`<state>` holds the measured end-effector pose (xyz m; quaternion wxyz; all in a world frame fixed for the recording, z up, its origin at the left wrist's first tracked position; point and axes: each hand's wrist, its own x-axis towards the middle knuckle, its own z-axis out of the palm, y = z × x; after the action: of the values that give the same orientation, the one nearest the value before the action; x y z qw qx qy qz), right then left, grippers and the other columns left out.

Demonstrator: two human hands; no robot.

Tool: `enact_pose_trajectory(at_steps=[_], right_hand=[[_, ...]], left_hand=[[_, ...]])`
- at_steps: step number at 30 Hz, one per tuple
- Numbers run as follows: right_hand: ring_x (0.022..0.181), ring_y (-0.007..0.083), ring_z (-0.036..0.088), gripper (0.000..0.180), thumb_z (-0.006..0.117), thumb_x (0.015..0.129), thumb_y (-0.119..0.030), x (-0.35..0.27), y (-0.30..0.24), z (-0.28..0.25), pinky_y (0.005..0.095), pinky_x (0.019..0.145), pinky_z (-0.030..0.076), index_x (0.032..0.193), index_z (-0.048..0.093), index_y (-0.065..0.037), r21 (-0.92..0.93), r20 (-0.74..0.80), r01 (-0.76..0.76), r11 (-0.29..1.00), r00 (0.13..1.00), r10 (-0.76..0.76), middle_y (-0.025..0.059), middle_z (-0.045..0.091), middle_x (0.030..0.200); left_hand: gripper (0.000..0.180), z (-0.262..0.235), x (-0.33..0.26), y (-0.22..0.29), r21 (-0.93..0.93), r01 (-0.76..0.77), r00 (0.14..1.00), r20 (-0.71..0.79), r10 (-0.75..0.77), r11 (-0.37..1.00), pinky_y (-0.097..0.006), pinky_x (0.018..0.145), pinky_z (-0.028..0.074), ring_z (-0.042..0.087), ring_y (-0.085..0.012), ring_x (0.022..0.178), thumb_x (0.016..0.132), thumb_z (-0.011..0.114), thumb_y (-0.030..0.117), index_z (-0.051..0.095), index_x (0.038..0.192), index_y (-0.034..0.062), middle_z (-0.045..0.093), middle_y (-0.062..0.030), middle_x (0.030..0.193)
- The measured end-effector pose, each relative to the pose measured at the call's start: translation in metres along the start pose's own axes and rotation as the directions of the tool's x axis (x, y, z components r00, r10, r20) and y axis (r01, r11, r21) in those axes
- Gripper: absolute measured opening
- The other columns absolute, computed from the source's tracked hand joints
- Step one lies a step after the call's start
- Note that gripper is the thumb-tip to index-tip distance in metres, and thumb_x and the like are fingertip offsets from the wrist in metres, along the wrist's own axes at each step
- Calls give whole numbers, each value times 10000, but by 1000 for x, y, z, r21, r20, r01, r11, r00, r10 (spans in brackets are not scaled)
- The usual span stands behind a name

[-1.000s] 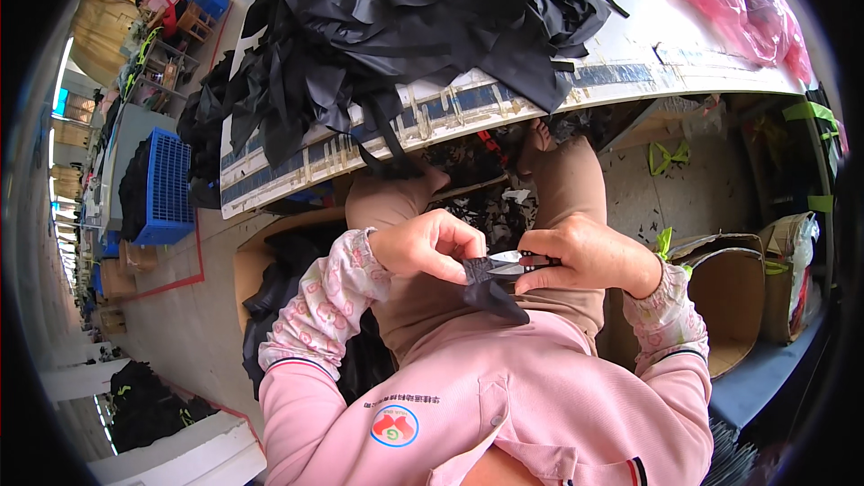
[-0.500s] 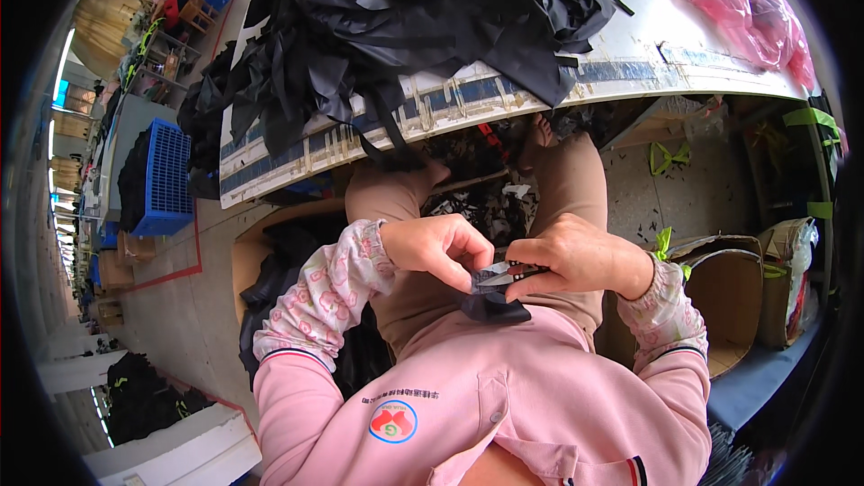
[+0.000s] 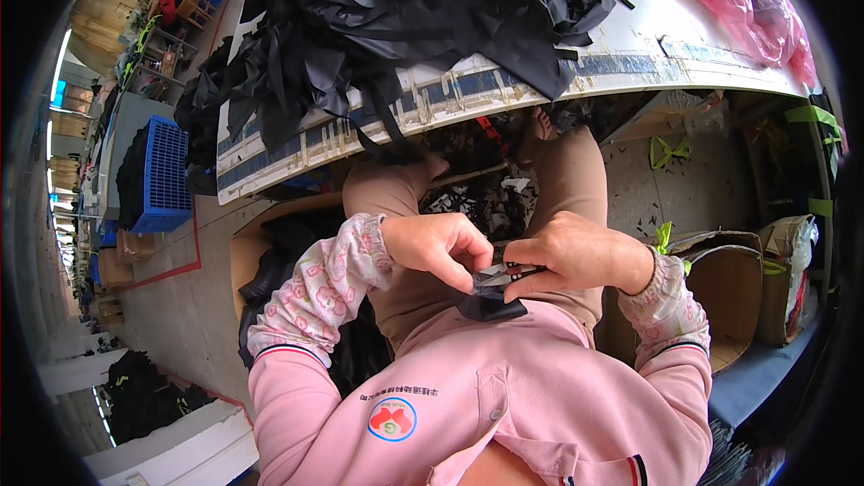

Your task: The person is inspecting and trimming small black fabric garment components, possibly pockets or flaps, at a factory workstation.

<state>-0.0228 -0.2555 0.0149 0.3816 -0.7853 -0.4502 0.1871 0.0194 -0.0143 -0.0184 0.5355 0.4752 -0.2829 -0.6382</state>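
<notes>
Over my lap, my left hand (image 3: 443,247) pinches the edge of a small piece of black fabric (image 3: 490,306), which hangs down against my shirt. My right hand (image 3: 576,256) is closed around a pair of small thread snips (image 3: 520,270) with dark handles. Their metal blades point left and lie at the fabric's upper edge, close to my left fingertips. Whether the blades are touching the cloth is hard to make out. A big heap of black fabric pieces (image 3: 396,18) covers the table in front of me, some strips hanging over its edge.
The white table (image 3: 630,72) has a worn, taped front edge. Pink plastic sheeting (image 3: 738,0) lies at its right. An open cardboard box (image 3: 720,297) stands to my right, another box (image 3: 247,256) with black cloth to my left. A blue crate (image 3: 165,175) sits farther left. Scraps litter the floor.
Both hands stay in nearly the same place. The fabric and the snips have shifted only slightly, and the snips' blades look a little changed in angle.
</notes>
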Motion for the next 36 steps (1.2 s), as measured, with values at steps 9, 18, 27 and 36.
enact_pose_trajectory(at_steps=[9, 18, 27, 36], right_hand=[[558, 388, 563, 378, 654, 853, -401, -2, 9, -2, 434, 504, 437, 752, 560, -49, 13, 5, -16, 1000, 1000, 16, 165, 543, 558], [570, 313, 626, 356, 713, 812, -342, -7, -2, 21, 390, 507, 485, 858, 545, -31, -98, -497, -280, 955, 845, 197, 99, 641, 650], [574, 322, 622, 356, 702, 823, -340, 1, -7, 18, 400, 503, 479, 841, 523, -33, -109, -477, -299, 948, 852, 215, 111, 641, 658], [584, 343, 616, 360, 711, 814, -351, 0, -1, 16, 411, 521, 476, 813, 542, -33, -34, -497, -304, 952, 832, 248, 128, 630, 647]], left_hand=[[122, 2, -4, 4, -3, 29, 999, -24, -29, 1000, -212, 680, 449, 547, -48, 743, 804, 668, 48, 644, 904, -20, 622, 10, 814], [154, 13, 0, -10, -68, -393, 702, -667, 251, 917, -228, 821, 478, 574, -66, 868, 850, 638, -9, 635, 1004, -24, 632, -12, 936], [141, 20, 4, -6, 184, -435, 577, -695, 429, 882, -224, 828, 458, 531, -67, 887, 864, 621, -15, 618, 1001, -50, 563, -4, 972], [117, 21, 2, -7, 214, -378, 578, -706, 410, 901, -216, 812, 449, 526, -67, 882, 865, 620, -35, 625, 981, -47, 564, -9, 970]])
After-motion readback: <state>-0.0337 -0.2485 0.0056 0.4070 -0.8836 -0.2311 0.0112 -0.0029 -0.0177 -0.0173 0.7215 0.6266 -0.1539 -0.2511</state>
